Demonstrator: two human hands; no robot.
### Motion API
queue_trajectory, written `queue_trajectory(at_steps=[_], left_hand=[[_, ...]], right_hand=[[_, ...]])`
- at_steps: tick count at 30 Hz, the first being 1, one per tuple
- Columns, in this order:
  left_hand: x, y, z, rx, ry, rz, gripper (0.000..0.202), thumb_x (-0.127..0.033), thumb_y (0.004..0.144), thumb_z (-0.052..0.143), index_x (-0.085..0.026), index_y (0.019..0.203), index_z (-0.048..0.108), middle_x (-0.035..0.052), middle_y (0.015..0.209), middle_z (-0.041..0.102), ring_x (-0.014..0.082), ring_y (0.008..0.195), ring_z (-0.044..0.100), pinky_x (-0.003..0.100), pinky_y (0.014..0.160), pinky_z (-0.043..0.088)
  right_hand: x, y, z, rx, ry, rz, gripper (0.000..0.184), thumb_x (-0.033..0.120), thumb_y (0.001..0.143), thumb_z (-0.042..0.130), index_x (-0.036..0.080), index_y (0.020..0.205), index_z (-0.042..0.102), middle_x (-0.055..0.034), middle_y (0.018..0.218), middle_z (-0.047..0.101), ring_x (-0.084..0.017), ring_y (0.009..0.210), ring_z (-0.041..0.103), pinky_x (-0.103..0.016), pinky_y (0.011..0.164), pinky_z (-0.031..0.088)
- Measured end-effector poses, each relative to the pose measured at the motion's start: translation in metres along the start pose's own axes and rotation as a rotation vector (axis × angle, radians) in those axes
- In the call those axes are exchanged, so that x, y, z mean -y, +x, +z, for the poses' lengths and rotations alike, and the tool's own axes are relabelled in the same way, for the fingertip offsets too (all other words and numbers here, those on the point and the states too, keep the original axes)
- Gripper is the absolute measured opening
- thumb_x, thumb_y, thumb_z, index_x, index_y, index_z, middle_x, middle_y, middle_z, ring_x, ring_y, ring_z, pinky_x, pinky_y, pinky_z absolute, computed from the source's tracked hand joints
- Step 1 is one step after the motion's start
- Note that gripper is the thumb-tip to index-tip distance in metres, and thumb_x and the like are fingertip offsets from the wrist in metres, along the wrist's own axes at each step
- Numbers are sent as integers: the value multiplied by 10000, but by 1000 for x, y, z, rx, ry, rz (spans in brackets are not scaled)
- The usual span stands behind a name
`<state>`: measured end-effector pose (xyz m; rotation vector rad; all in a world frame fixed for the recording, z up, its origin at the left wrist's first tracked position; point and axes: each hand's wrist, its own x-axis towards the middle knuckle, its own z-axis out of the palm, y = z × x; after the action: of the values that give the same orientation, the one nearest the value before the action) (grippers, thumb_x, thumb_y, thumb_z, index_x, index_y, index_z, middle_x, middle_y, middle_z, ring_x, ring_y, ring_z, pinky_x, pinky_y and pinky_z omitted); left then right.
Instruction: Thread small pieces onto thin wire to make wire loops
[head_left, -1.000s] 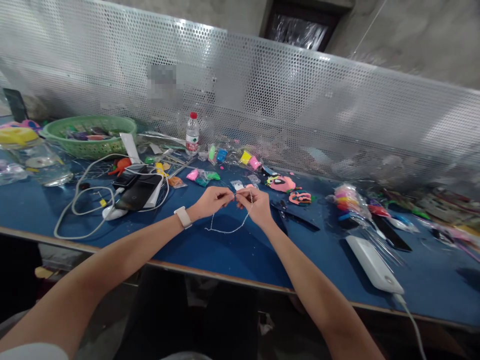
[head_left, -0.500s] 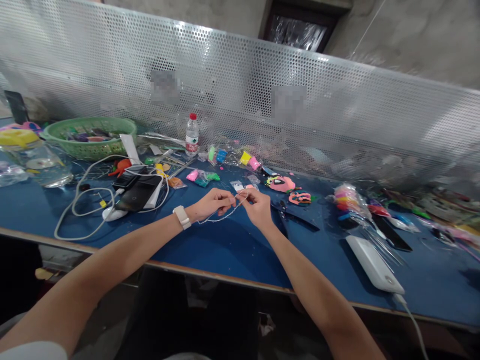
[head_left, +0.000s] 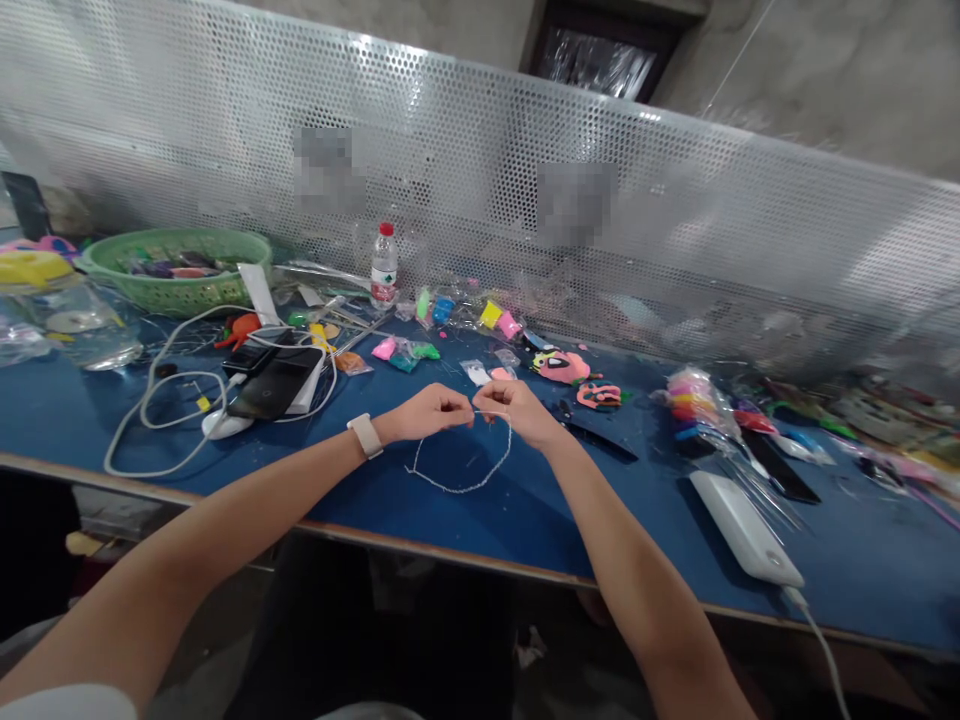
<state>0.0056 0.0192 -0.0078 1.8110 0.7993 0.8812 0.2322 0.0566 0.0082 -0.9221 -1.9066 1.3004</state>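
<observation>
A thin, whitish twisted wire or cord (head_left: 459, 490) hangs in a wide loop below my two hands, above the blue table. My left hand (head_left: 431, 412), with a pale band on its wrist, pinches one part of it between thumb and fingers. Close beside it, my right hand (head_left: 517, 410) pinches another part, and the fingertips of both hands nearly meet. Whether the strand is wire or string I cannot tell. Just beyond the right hand lie small packets and a pink clay figure (head_left: 562, 366) with yellow and black details.
A green basket (head_left: 135, 290), a yellow-lidded jar (head_left: 82, 325) and a tangled white cable (head_left: 124, 420) with a phone (head_left: 274, 385) are at left. A red-capped bottle (head_left: 385, 268) stands behind. At right lie black scissors (head_left: 600, 436), a white power bank (head_left: 742, 525) and coloured clay packets (head_left: 694, 400).
The strand has opened from a narrow curve near my fingers into a wider, lower loop. My right hand has turned and shifted slightly right; both hands still pinch it.
</observation>
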Motion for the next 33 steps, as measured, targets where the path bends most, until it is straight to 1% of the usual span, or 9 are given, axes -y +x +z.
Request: queue_trajectory(at_steps=[7, 11, 13, 15, 17, 20, 27, 30, 33], left_hand=[[-3, 1, 8, 62, 139, 84, 309, -373, 1011, 674, -154, 840, 808, 29, 757, 737, 134, 677, 582, 258, 671, 431], [-1, 2, 11, 91, 219, 94, 283, -292, 1003, 652, -156, 809, 807, 40, 762, 768, 139, 669, 614, 262, 678, 438], [2, 3, 13, 86, 264, 89, 264, -251, 987, 645, -155, 806, 811, 41, 782, 787, 143, 689, 644, 261, 693, 443], [6, 4, 15, 76, 305, 68, 258, -225, 974, 642, -153, 796, 814, 33, 776, 787, 139, 687, 644, 256, 692, 433], [9, 5, 16, 66, 329, 35, 265, -216, 973, 643, -148, 785, 816, 20, 735, 766, 126, 655, 612, 250, 673, 414], [14, 6, 16, 35, 326, -12, 268, -219, 986, 649, -142, 810, 835, 19, 731, 767, 124, 655, 606, 242, 673, 418], [22, 6, 9, 26, 366, 8, 299, -270, 1058, 634, -149, 898, 856, 43, 831, 821, 142, 689, 657, 248, 666, 426], [26, 4, 7, 26, 524, 74, 293, -263, 1089, 602, -153, 968, 844, 54, 838, 815, 152, 689, 675, 259, 674, 426], [28, 1, 6, 30, 753, 148, 268, -237, 1097, 575, -164, 1046, 828, 86, 952, 828, 192, 794, 729, 280, 726, 460]], right_hand=[[8, -6, -16, 152, -29, 7, 440, 620, 825, 913, 194, 815, 800, -11, 716, 719, -149, 649, 613, -293, 645, 496], [13, -10, -30, 253, -92, 0, 556, 728, 970, 725, 193, 894, 854, -1, 635, 632, -147, 588, 529, -301, 591, 438], [15, -13, -33, 279, -194, -52, 452, 650, 944, 797, 205, 919, 869, -4, 678, 657, -149, 614, 522, -303, 600, 422], [17, -15, -31, 246, -340, -122, 246, 464, 888, 896, 219, 896, 871, -4, 733, 688, -150, 653, 528, -305, 621, 409], [18, -17, -27, 187, -473, -195, 67, 281, 884, 890, 223, 860, 867, -8, 769, 690, -155, 700, 546, -311, 662, 417], [17, -17, -20, 150, -636, -301, 118, 111, 881, 850, 225, 895, 876, -17, 827, 662, -170, 782, 583, -323, 742, 440], [9, -13, -18, 161, -809, -377, 143, 87, 934, 840, 225, 960, 868, -16, 857, 610, -176, 805, 566, -316, 750, 402], [5, -12, -18, 142, -816, -363, 117, 117, 962, 822, 227, 981, 856, -22, 891, 624, -185, 819, 588, -322, 763, 415], [-1, -10, -16, 125, -775, -371, 109, 132, 964, 816, 232, 1000, 841, -39, 991, 664, -201, 878, 635, -338, 814, 461]])
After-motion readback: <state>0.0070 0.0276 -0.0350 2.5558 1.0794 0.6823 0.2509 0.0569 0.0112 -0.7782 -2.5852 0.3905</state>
